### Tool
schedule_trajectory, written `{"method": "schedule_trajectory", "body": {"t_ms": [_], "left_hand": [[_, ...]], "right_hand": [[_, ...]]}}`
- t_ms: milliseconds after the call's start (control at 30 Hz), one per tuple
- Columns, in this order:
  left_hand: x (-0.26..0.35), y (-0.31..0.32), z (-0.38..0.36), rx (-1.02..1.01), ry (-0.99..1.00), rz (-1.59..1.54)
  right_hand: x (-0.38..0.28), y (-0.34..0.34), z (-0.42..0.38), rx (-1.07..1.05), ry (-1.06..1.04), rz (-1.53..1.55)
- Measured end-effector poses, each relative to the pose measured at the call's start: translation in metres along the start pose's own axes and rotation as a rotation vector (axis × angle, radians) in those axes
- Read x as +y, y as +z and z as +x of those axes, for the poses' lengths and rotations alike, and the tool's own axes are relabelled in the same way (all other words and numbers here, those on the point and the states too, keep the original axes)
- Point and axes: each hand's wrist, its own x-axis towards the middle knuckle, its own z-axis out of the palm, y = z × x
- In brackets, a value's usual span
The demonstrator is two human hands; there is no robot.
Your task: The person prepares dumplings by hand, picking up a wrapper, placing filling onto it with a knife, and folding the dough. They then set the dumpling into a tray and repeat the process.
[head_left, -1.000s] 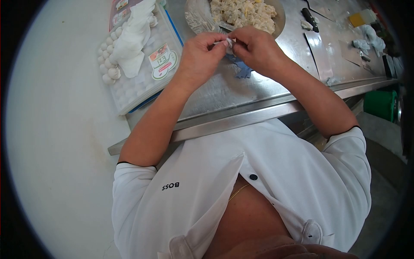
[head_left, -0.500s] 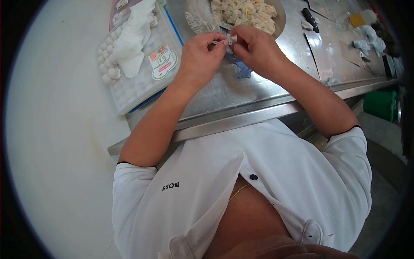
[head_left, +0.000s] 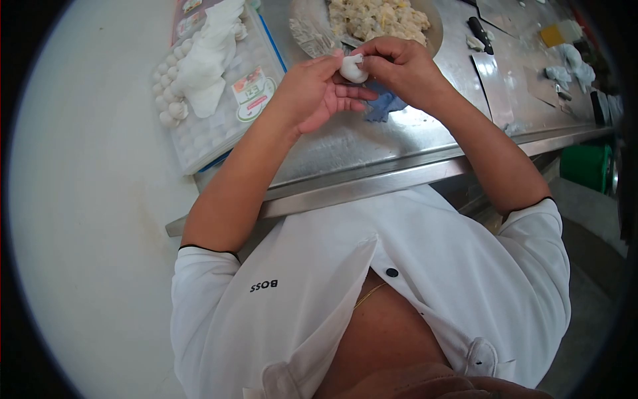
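Between both hands is a small white dumpling (head_left: 354, 69), rounded below with a pinched top. My left hand (head_left: 320, 93) supports it with thumb and index finger, its other fingers stretched out beneath. The fingertips of my right hand (head_left: 393, 64) pinch the dumpling's upper right edge. Just behind the hands stands a metal bowl (head_left: 435, 26) with chunky pale filling (head_left: 379, 21). A blue cloth (head_left: 384, 105) lies on the steel table under the right hand.
A tray (head_left: 219, 136) of white dumplings, partly covered by a white cloth (head_left: 206, 73), is at the left. A black-handled knife (head_left: 480, 33), a metal blade (head_left: 490, 83) and a yellow container (head_left: 560, 31) lie at the right. A green bucket (head_left: 585, 166) stands below the table edge.
The left hand has opened out, palm turned up and lower fingers extended. The white dumpling, mostly hidden before, now shows its rounded body between the hands.
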Motion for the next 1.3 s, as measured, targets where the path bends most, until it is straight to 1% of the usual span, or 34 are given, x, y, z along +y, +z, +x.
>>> {"method": "schedule_trajectory", "body": {"t_ms": [100,267,333,367,433,533,633,700,800,867,933,1000,1067,1100,1133,1167,1200,1233,1267,1300], "left_hand": [[-0.004,-0.011,0.004,-0.04,0.058,-0.032],[-0.001,-0.012,0.004,-0.043,0.057,-0.041],[0.0,-0.013,0.003,-0.052,0.063,-0.038],[0.001,-0.014,0.003,-0.064,0.07,-0.036],[0.001,-0.015,0.003,-0.074,0.08,-0.037],[0.003,-0.016,0.003,-0.031,0.1,-0.031],[0.003,-0.019,0.005,-0.034,0.096,-0.014],[0.001,-0.021,0.005,-0.106,0.065,-0.051],[-0.001,-0.019,0.004,-0.118,0.047,-0.076],[0.001,-0.013,0.001,-0.118,0.053,-0.091],[0.003,-0.012,-0.001,-0.094,0.004,-0.096],[0.001,-0.013,0.001,-0.1,0.028,-0.094],[0.003,-0.01,-0.001,-0.068,0.041,-0.076],[0.005,-0.009,-0.001,-0.068,0.05,-0.075],[0.006,-0.008,-0.001,0.012,0.14,-0.006],[0.005,-0.007,-0.001,0.096,0.228,0.062],[0.004,-0.005,-0.001,0.103,0.232,0.054],[0.003,-0.002,0.001,0.215,0.407,0.32],[0.0,0.0,0.002,0.331,0.577,0.589],[-0.003,0.002,0.002,0.351,0.577,0.578]], "right_hand": [[0.005,0.001,0.001,-0.001,0.006,0.058],[0.001,-0.004,0.001,-0.023,-0.033,0.037],[-0.008,-0.008,0.0,-0.078,0.089,0.042],[-0.01,-0.01,0.002,-0.081,0.088,0.04],[-0.011,-0.013,0.003,-0.138,0.159,0.152],[-0.011,-0.018,0.004,-0.15,0.171,0.233],[-0.014,-0.014,0.002,-0.145,0.127,0.242],[-0.015,-0.012,0.0,-0.136,0.115,0.233],[-0.006,-0.01,0.003,-0.15,0.09,0.185],[-0.006,-0.01,0.002,-0.142,0.127,0.213],[-0.011,-0.01,0.001,-0.141,0.136,0.173],[-0.014,-0.011,0.001,-0.15,0.172,0.167],[-0.016,-0.011,0.002,-0.159,0.154,0.126],[-0.019,-0.01,0.001,-0.116,0.175,0.228],[-0.021,-0.009,0.001,-0.073,0.198,0.33],[-0.02,-0.01,0.003,-0.079,0.196,0.327],[-0.017,-0.012,0.006,-0.048,0.239,0.32],[-0.015,-0.014,0.007,-0.02,0.283,0.311],[-0.015,-0.013,0.006,-0.037,0.287,0.307],[-0.016,-0.012,0.005,-0.075,0.346,0.367]]}}
